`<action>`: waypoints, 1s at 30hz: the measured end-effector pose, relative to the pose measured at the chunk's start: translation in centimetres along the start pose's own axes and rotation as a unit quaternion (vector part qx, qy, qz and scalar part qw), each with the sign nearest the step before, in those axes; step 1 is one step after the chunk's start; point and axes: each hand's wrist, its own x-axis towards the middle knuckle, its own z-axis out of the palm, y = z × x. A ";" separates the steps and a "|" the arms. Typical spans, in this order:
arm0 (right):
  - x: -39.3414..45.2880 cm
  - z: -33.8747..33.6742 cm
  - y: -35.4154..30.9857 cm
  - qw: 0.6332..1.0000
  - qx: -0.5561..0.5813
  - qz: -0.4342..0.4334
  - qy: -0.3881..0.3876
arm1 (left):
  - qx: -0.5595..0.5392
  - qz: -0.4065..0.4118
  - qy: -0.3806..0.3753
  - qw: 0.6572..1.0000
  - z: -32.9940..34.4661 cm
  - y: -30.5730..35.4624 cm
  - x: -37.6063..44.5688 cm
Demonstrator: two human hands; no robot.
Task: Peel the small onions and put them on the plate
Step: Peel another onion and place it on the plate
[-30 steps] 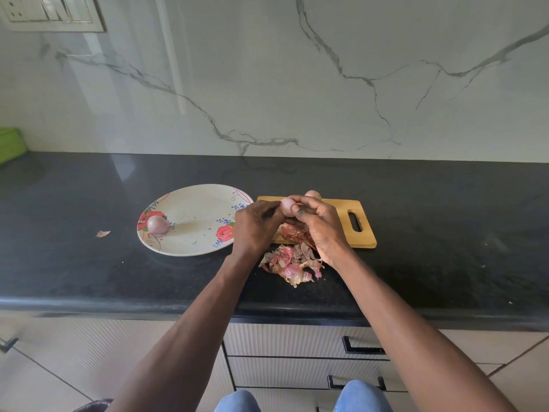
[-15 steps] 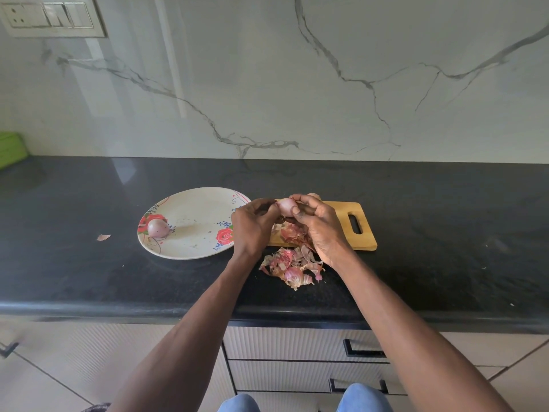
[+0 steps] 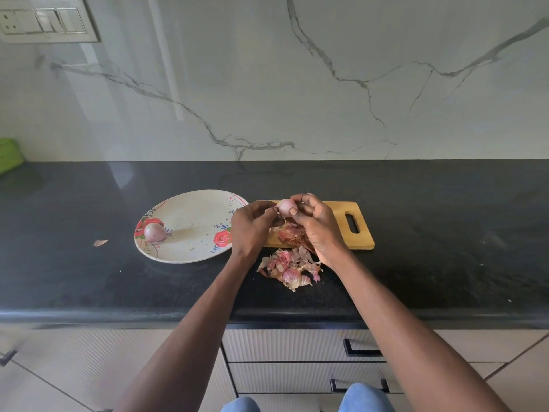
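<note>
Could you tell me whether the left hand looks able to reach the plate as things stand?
Probably yes: the left hand is right beside the plate, whose near rim is unobstructed. It is busy, though, pinching at the onion that the right hand holds.

A black stone countertop (image 3: 416,248) runs below a white marble-veined wall (image 3: 297,84). A white switch panel (image 3: 44,20) sits far left, a green object (image 3: 9,154) beneath it. Ribbed pale drawers (image 3: 282,346) lie near.

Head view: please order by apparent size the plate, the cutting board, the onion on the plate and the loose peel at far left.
Largest to smallest:
1. plate, cutting board: similar, board partly hidden by hands, so unranked
2. onion on the plate
3. loose peel
</note>
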 end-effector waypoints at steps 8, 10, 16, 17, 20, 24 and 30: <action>0.0 -0.4 -0.7 0.998 -0.035 0.002 0.054 | 0.175 0.136 -0.038 0.974 0.1 0.4 -0.9; 0.0 -0.5 -0.6 0.996 -0.081 -0.011 0.042 | 0.196 0.138 -0.031 0.970 0.1 0.3 -0.9; -0.1 -0.4 0.0 0.979 -0.196 -0.056 0.006 | 0.187 0.127 -0.027 0.974 -0.1 0.2 -0.8; -0.1 -0.4 0.0 0.979 -0.193 -0.062 0.009 | 0.191 0.123 -0.026 0.973 -0.1 0.2 -0.6; 0.0 -0.5 0.1 0.986 -0.162 -0.037 -0.015 | 0.191 0.114 -0.007 0.975 -0.4 0.0 -0.3; 0.3 -0.6 0.3 0.993 -0.114 -0.019 -0.028 | 0.202 0.149 -0.005 0.968 -0.4 0.2 -0.3; 0.1 -0.5 0.0 0.997 -0.068 -0.028 -0.020 | 0.209 0.167 -0.015 0.963 -0.2 0.2 -0.4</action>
